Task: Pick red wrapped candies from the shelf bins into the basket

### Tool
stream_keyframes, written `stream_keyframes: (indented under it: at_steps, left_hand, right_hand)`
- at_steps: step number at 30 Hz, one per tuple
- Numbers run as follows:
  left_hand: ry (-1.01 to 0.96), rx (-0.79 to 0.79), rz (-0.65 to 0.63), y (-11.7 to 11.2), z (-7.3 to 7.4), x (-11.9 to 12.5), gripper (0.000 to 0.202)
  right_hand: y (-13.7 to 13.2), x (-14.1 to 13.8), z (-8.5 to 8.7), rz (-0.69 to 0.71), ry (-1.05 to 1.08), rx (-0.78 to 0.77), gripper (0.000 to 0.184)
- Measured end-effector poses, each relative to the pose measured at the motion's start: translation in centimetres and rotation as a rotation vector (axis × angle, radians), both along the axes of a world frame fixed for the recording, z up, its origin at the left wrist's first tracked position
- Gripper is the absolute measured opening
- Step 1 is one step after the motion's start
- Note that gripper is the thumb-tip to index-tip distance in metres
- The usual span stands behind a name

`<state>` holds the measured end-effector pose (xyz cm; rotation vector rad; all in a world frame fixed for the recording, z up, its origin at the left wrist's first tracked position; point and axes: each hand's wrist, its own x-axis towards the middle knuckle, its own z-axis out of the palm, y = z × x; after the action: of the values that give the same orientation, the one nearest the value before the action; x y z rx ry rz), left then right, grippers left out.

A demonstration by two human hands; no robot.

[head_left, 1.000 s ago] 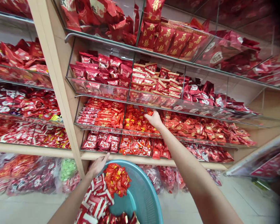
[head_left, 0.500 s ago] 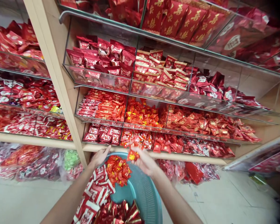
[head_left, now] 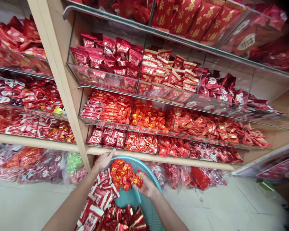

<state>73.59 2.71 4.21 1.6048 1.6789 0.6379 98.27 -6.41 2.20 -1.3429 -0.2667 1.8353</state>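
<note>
My left hand (head_left: pixel 104 159) grips the far rim of a teal plastic basin (head_left: pixel 137 200) held in front of the shelves. Inside the basin lie a pile of small red and gold candies (head_left: pixel 122 174), red and white candy packets (head_left: pixel 101 195) and shiny dark red sweets (head_left: pixel 121 218). My right hand (head_left: pixel 145 185) is down in the basin, palm up, fingers curled around a few red and gold candies beside the pile.
A wooden shelf unit (head_left: pixel 57 73) carries tilted clear acrylic bins full of red sweets; the bin of matching red and gold candies (head_left: pixel 148 117) is in the middle row. Bagged sweets (head_left: pixel 26 163) sit under the lowest shelf. Pale tiled floor (head_left: pixel 231 205) lies to the right.
My right hand came away from the middle-row bin with a few candies and dropped into the basin next to the red and gold pile. My left hand stayed on the rim.
</note>
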Motion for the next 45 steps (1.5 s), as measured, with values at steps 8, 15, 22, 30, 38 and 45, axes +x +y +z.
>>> stream_keyframes:
  at_steps: [8,15,22,30,38,45]
  left_hand:
    - [-0.013,-0.010,0.019,-0.2,0.1,0.0,0.069]
    - [0.003,-0.006,0.014,0.0,-0.2,0.0,0.068]
    - [-0.014,-0.016,-0.005,-0.2,0.1,0.0,0.069]
    - [-0.012,-0.024,0.020,-0.4,0.7,0.2,0.069]
    - [-0.001,-0.019,0.010,-0.4,0.8,0.3,0.068]
    - [0.020,-0.008,0.008,-0.5,0.7,0.2,0.067]
  right_hand:
    - [0.2,-1.2,0.7,-0.055,0.023,-0.007,0.026]
    - [0.2,-1.1,0.5,-0.076,0.017,-0.025,0.021]
    - [0.0,-1.1,-0.3,-0.153,-0.014,-0.004,0.021]
    - [0.1,-1.7,-1.0,-0.259,-0.084,-0.002,0.025]
    - [-1.1,-2.1,-2.1,-0.357,-0.088,-0.032,0.021]
    - [-1.6,-2.1,-1.6,-0.283,-0.014,-0.111,0.009]
